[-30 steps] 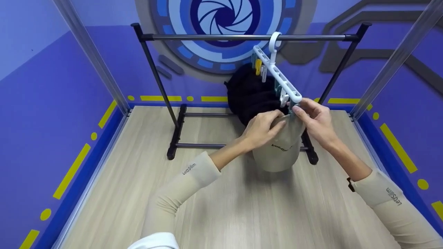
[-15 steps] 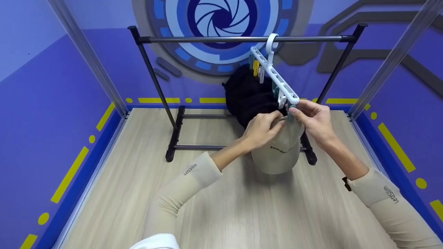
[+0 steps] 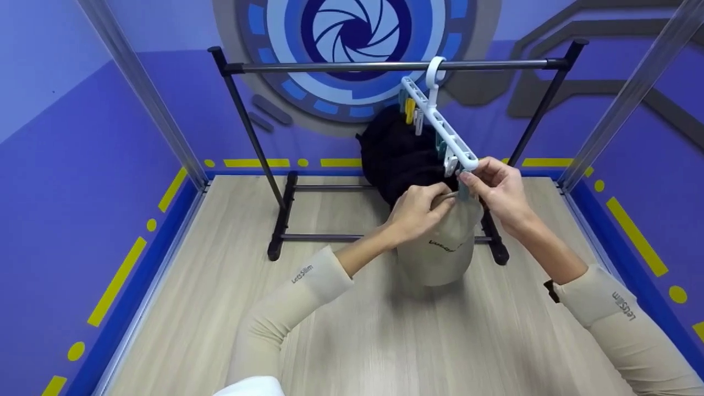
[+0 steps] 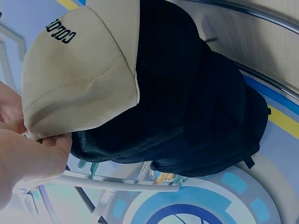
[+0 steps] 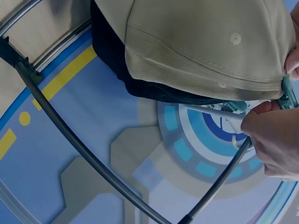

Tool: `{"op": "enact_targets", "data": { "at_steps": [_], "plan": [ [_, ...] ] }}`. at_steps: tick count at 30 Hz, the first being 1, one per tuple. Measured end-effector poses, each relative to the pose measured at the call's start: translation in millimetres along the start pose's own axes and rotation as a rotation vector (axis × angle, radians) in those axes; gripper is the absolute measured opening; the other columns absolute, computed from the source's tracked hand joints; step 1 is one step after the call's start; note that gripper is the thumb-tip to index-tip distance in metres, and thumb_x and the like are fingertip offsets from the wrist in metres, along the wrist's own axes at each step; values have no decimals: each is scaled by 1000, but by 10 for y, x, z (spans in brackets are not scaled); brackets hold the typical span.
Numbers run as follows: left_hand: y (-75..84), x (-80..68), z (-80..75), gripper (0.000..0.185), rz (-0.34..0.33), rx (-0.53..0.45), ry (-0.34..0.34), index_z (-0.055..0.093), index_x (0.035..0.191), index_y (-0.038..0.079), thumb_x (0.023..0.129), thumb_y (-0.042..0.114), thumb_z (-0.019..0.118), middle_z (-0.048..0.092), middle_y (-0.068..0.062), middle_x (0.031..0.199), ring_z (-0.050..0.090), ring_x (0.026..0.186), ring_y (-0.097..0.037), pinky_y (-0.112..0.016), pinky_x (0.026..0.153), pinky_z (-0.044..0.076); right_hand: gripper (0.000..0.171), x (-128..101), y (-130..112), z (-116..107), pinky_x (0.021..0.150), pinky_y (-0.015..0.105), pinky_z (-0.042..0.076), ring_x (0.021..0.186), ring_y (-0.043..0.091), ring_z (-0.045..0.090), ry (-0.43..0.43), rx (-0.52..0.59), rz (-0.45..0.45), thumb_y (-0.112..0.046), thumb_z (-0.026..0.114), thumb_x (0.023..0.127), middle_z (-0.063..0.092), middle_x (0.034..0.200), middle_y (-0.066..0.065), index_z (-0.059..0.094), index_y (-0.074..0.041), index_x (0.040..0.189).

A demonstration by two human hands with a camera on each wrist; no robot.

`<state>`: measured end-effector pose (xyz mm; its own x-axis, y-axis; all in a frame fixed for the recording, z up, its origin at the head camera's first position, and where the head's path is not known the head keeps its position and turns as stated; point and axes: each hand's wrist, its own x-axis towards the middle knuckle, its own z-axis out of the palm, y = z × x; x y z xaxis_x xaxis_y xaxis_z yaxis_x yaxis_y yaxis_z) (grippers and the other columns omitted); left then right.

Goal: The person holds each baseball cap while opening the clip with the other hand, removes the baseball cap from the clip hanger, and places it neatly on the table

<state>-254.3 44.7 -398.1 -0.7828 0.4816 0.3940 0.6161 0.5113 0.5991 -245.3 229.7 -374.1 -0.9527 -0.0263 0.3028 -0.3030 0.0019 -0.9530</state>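
A beige baseball cap [image 3: 437,263] with dark lettering hangs crown down under the front end of a pale blue clip hanger [image 3: 443,124]. My left hand [image 3: 421,212] pinches the cap's edge between thumb and fingers. At the hanger's front end, my right hand [image 3: 503,195] pinches a green clothespin [image 5: 288,93], which sits at the cap's edge. Whether its jaws bite the fabric cannot be made out. Behind the beige cap hang several black caps [image 4: 196,93], overlapping one another.
The hanger hooks over the top bar [image 3: 341,67] of a dark metal rack. Yellow [image 3: 410,111] and white clips [image 3: 450,163] hang along it. The rack's feet [image 3: 273,250] stand on a wood-look floor [image 3: 352,330], with blue printed walls around.
The beige cap has dropped slightly and tilted a little. Both hands keep their holds, the left one shifting slightly down. The head view has shifted a little.
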Motion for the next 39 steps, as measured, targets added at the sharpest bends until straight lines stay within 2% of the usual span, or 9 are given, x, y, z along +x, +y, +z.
{"op": "enact_targets", "data": {
  "at_steps": [5, 8, 16, 21, 25, 30, 34, 39],
  "plan": [
    [5, -31, 36, 16, -3, 1, -26, 75, 102, 13, 101, 24, 64, 65, 6, 79, 49, 67, -3, -16, 60, 37, 10, 15, -7, -1, 74, 16, 53, 82, 7, 67, 10, 52, 22, 6, 68, 93, 73, 87, -4, 68, -4, 92],
    [13, -60, 56, 16, -6, 0, -42, 75, 100, 13, 101, 24, 64, 67, 6, 79, 49, 65, -1, -15, 57, 37, 14, 12, 0, -3, 77, 17, 55, 83, 7, 67, 9, 68, 26, 7, 68, 93, 73, 88, -3, 68, -7, 92],
    [20, -125, 66, 14, 2, 0, -55, 76, 102, 15, 101, 23, 65, 73, 6, 87, 53, 69, 0, -13, 60, 39, 16, -8, 0, -28, 73, 16, 53, 78, 5, 64, -5, 39, 31, 9, 67, 92, 72, 86, -4, 68, -6, 94],
    [20, -171, 48, 13, -8, -33, -51, 78, 102, 16, 99, 22, 67, 77, 5, 93, 59, 77, 1, -14, 68, 45, 16, -30, 1, -83, 74, 17, 52, 82, 5, 65, -54, -1, 23, 7, 68, 93, 71, 91, -5, 66, -6, 103],
    [11, -238, 43, 12, -32, -72, -56, 79, 101, 14, 98, 19, 68, 78, 4, 95, 56, 76, 1, -14, 69, 46, 20, -54, 27, -143, 75, 16, 53, 87, 5, 66, -75, -2, 32, 6, 68, 93, 72, 95, -6, 67, -8, 107],
    [-4, -314, 33, 11, -76, -139, -75, 79, 99, 12, 97, 16, 69, 77, 2, 92, 52, 73, 1, -14, 67, 44, 27, -78, 62, -203, 71, 15, 52, 86, 3, 67, -69, -15, 10, 10, 67, 91, 74, 95, -8, 70, -8, 111],
    [-16, -356, -13, 10, -105, -200, -78, 78, 99, 10, 95, 14, 70, 75, 1, 87, 52, 71, 1, -14, 67, 43, 26, -96, 68, -240, 63, 16, 49, 79, 3, 66, -47, -38, -41, 13, 66, 91, 75, 93, -6, 70, 1, 114],
    [-59, -428, -84, 9, -117, -216, -77, 78, 97, 8, 95, 12, 70, 68, 2, 74, 47, 64, -1, -15, 64, 39, 25, -121, 52, -286, 67, 16, 52, 81, 4, 67, -47, -66, -59, 11, 66, 92, 74, 94, -6, 68, 5, 116]
  ]
}}
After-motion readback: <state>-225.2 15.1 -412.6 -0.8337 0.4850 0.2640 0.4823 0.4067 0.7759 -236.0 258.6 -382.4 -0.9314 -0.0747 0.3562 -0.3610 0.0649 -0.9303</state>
